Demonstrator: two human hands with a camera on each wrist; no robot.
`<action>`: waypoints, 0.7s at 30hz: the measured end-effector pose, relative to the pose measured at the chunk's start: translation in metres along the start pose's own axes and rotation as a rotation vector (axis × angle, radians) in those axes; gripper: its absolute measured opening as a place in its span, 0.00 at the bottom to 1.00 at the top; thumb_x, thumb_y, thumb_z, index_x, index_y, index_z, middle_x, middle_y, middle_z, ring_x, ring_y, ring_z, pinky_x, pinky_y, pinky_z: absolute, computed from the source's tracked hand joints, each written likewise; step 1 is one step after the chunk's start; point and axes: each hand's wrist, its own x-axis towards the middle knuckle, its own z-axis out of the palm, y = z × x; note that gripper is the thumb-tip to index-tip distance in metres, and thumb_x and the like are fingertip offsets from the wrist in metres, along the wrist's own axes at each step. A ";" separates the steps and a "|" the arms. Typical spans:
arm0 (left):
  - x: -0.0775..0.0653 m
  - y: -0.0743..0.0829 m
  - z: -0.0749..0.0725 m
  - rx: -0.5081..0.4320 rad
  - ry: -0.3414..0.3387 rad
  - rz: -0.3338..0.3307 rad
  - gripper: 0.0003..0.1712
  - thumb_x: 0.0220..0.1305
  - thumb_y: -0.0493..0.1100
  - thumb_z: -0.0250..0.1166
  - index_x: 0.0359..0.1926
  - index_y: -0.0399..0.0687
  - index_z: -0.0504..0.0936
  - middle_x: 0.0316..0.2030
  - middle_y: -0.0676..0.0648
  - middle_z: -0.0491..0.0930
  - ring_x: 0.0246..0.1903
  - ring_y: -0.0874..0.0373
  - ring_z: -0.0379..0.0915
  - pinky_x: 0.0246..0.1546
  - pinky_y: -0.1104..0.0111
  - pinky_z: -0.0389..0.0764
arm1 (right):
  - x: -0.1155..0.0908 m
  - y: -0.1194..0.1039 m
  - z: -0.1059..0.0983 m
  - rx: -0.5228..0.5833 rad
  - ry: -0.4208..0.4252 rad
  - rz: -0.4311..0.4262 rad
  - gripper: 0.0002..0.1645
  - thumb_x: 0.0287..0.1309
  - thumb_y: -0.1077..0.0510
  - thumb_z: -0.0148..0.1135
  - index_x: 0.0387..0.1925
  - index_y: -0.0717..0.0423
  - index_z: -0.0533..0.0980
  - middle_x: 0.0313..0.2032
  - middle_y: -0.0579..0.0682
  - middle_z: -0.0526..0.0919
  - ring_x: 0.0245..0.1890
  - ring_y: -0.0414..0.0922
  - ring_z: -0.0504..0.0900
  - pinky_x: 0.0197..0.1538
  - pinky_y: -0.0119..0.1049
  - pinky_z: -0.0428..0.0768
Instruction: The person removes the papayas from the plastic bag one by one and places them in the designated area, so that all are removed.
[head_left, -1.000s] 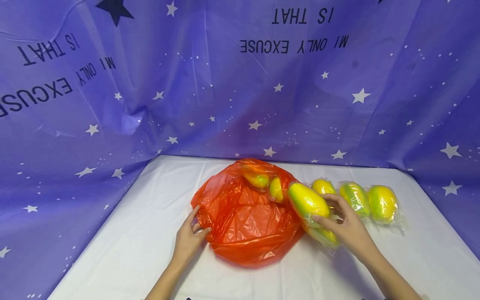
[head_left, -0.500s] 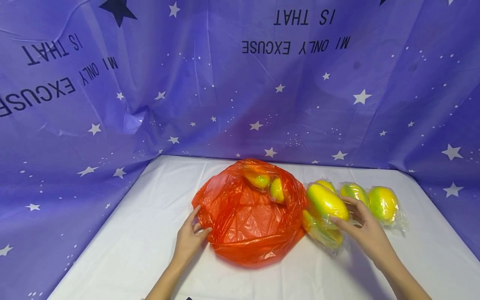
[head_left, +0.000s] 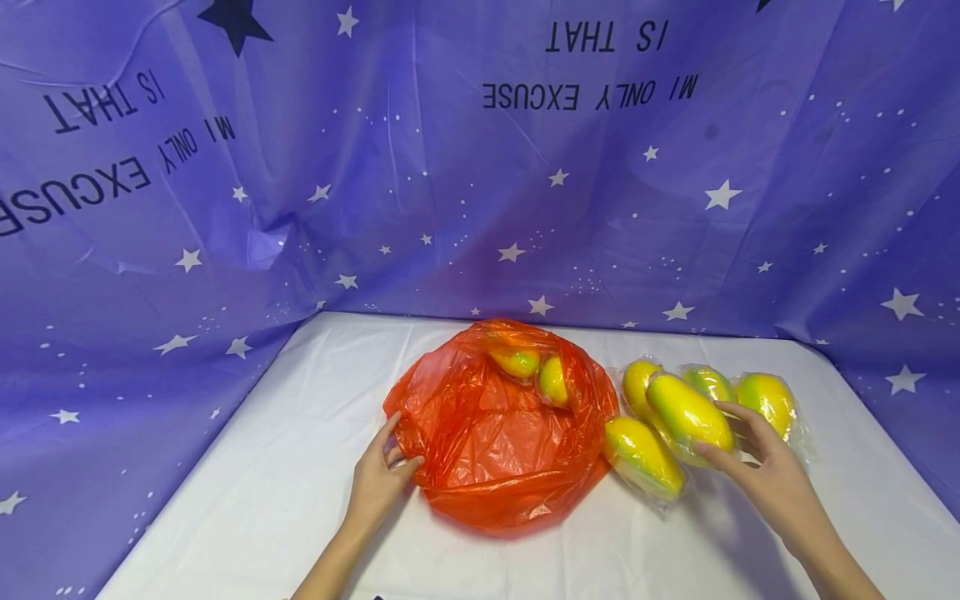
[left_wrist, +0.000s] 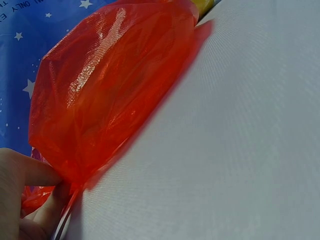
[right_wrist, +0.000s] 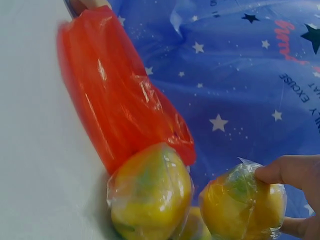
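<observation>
My left hand (head_left: 378, 479) pinches the left rim of a red plastic bag (head_left: 498, 504), whose mouth gapes upward. In the left wrist view, thumb and finger grip the gathered edge of the bag (left_wrist: 110, 95). Two yellow-green mangoes (head_left: 517, 360) show inside the bag at the back; its film partly covers them. My right hand (head_left: 776, 479) holds a mango (head_left: 688, 417) in a clear wrapper, right of the bag. The right wrist view shows thumb and fingers on either side of this mango (right_wrist: 240, 205). Another wrapped mango (head_left: 645, 458) lies against the bag's right side.
Behind the held mango are more wrapped mangoes: one (head_left: 637, 383) near the bag, one (head_left: 708, 382) partly hidden, and one (head_left: 767, 400) at the far right. A white cloth (head_left: 262, 467) covers the table. A purple star-printed curtain (head_left: 450, 167) rises behind and at the sides.
My right hand has carried the mango rightward, away from the bag's rim. The mango lying beneath it and one behind now show more fully. My left hand stays on the bag.
</observation>
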 end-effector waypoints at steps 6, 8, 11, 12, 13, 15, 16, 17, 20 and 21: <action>0.000 0.000 0.000 -0.005 -0.002 0.004 0.46 0.54 0.26 0.68 0.72 0.39 0.58 0.61 0.28 0.68 0.46 0.44 0.80 0.36 0.74 0.80 | 0.000 0.009 -0.009 -0.032 -0.059 0.021 0.42 0.61 0.50 0.65 0.70 0.60 0.58 0.61 0.69 0.69 0.53 0.44 0.72 0.48 0.48 0.72; 0.000 -0.001 0.000 -0.011 -0.003 0.003 0.47 0.54 0.26 0.68 0.72 0.39 0.57 0.61 0.28 0.68 0.46 0.44 0.80 0.36 0.74 0.80 | 0.001 0.011 -0.012 -0.032 -0.075 0.014 0.42 0.62 0.51 0.64 0.70 0.61 0.57 0.61 0.70 0.69 0.54 0.55 0.72 0.47 0.57 0.71; 0.000 -0.001 0.000 -0.015 -0.004 0.000 0.47 0.54 0.26 0.68 0.72 0.39 0.57 0.60 0.28 0.69 0.47 0.43 0.80 0.36 0.74 0.80 | 0.002 0.015 -0.016 -0.053 -0.081 -0.012 0.42 0.60 0.53 0.66 0.69 0.62 0.59 0.60 0.69 0.70 0.50 0.44 0.74 0.46 0.46 0.76; 0.000 0.000 0.000 -0.012 -0.003 0.001 0.46 0.54 0.26 0.68 0.72 0.39 0.57 0.60 0.28 0.69 0.47 0.43 0.80 0.37 0.74 0.80 | 0.003 0.016 -0.017 -0.061 -0.082 -0.019 0.42 0.59 0.54 0.67 0.69 0.62 0.59 0.60 0.69 0.70 0.48 0.37 0.74 0.44 0.40 0.76; -0.001 0.000 0.000 -0.011 -0.002 0.001 0.46 0.54 0.26 0.68 0.72 0.39 0.57 0.59 0.28 0.70 0.47 0.44 0.80 0.37 0.74 0.80 | 0.003 0.017 -0.018 -0.069 -0.082 -0.025 0.42 0.59 0.54 0.67 0.68 0.62 0.60 0.60 0.68 0.70 0.47 0.32 0.72 0.42 0.35 0.76; -0.001 0.001 0.000 -0.002 0.000 0.001 0.46 0.54 0.27 0.68 0.72 0.39 0.58 0.59 0.28 0.70 0.47 0.43 0.80 0.37 0.75 0.80 | 0.004 0.019 -0.019 -0.079 -0.090 -0.030 0.42 0.58 0.54 0.68 0.68 0.62 0.60 0.60 0.68 0.70 0.47 0.32 0.72 0.40 0.31 0.75; -0.001 0.001 0.000 0.003 0.002 0.002 0.46 0.54 0.27 0.68 0.72 0.39 0.58 0.59 0.28 0.71 0.47 0.43 0.80 0.38 0.75 0.80 | 0.004 0.019 -0.019 -0.074 -0.098 -0.029 0.43 0.58 0.54 0.68 0.69 0.62 0.59 0.61 0.69 0.69 0.48 0.38 0.74 0.41 0.35 0.77; -0.001 0.001 0.000 0.004 0.003 0.002 0.46 0.54 0.27 0.68 0.72 0.39 0.58 0.58 0.28 0.71 0.47 0.43 0.80 0.38 0.75 0.79 | 0.003 0.019 -0.020 -0.068 -0.108 -0.027 0.43 0.58 0.54 0.68 0.69 0.62 0.58 0.61 0.70 0.68 0.50 0.45 0.76 0.44 0.41 0.78; -0.001 0.002 0.000 0.007 0.003 0.001 0.46 0.54 0.27 0.68 0.72 0.39 0.58 0.58 0.28 0.71 0.47 0.44 0.80 0.38 0.75 0.79 | 0.003 0.020 -0.021 -0.047 -0.139 -0.028 0.45 0.58 0.55 0.68 0.71 0.61 0.56 0.62 0.72 0.64 0.53 0.66 0.72 0.45 0.62 0.75; -0.001 0.002 -0.001 0.006 0.003 0.001 0.46 0.54 0.27 0.68 0.72 0.39 0.58 0.58 0.28 0.71 0.47 0.44 0.80 0.38 0.75 0.79 | 0.003 0.020 -0.021 -0.044 -0.146 -0.029 0.46 0.58 0.55 0.68 0.71 0.60 0.56 0.62 0.73 0.64 0.53 0.65 0.72 0.44 0.66 0.73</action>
